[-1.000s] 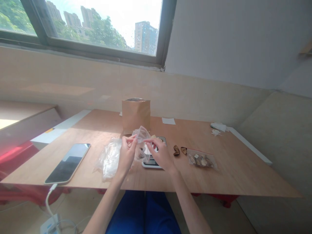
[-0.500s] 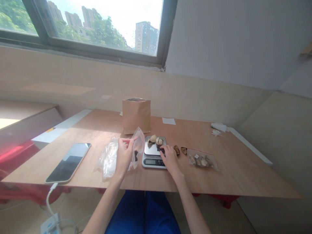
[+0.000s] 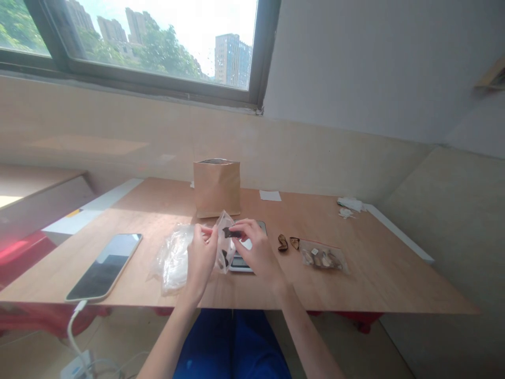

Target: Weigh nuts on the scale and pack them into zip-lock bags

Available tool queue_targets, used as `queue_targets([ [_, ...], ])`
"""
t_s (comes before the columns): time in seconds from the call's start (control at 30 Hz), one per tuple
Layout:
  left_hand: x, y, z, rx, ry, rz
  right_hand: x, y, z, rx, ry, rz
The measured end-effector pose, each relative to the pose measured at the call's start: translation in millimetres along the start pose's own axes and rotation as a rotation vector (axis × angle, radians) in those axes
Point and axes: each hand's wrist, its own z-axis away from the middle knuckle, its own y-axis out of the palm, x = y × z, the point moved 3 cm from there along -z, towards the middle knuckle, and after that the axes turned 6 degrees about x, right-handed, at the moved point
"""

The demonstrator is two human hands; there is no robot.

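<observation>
The person's left hand [image 3: 201, 260], at lower centre of the frame, is closed in a grasp on the upper edge of a small, clear plastic zip bag [image 3: 225, 245], which stands upright between the 2 hands. The right hand [image 3: 258, 250] is pinching a flat, near-black dried piece [image 3: 232, 232] between its fingers, right at the bag's open mouth. A 2nd dark piece [image 3: 224, 258] sits low inside the bag.

Under the right hand, a silver digital kitchen scale [image 3: 240, 265] is mostly hidden. A crumpled clear plastic bag [image 3: 173, 259] lies just beside the left hand on the light wooden table [image 3: 374, 276]. Farther left lies a black-screened smartphone [image 3: 104, 267], with a white charging cable [image 3: 74, 329] running down over the table's near edge.

At centre, behind the hands, stands an open brown kraft paper bag [image 3: 216, 188]. To the right of the scale lie 2 brown dried slices [image 3: 283, 243] and a flat clear bag of pale pieces [image 3: 323, 258]. A white paper slip [image 3: 270, 196] and crumpled white tissue [image 3: 350, 204] sit toward the far edge.
</observation>
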Motion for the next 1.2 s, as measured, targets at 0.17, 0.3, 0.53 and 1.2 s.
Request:
queue_targets([
  [0.17,3,-5.4,0,0.012,0.001,-0.038,-19,0,-9,-0.031,0.006,0.058],
  [0.3,8,-7.2,-1,0.03,0.012,-0.045,-62,0,-14,-0.058,0.077,0.271],
  [0.53,3,-6.7,1,-0.001,0.048,-0.107,-99,23,-29,0.231,0.063,0.719],
  [1.2,5,-2.3,-1,0.045,0.02,-0.281,-37,-2,-28,0.079,0.227,-0.196],
])
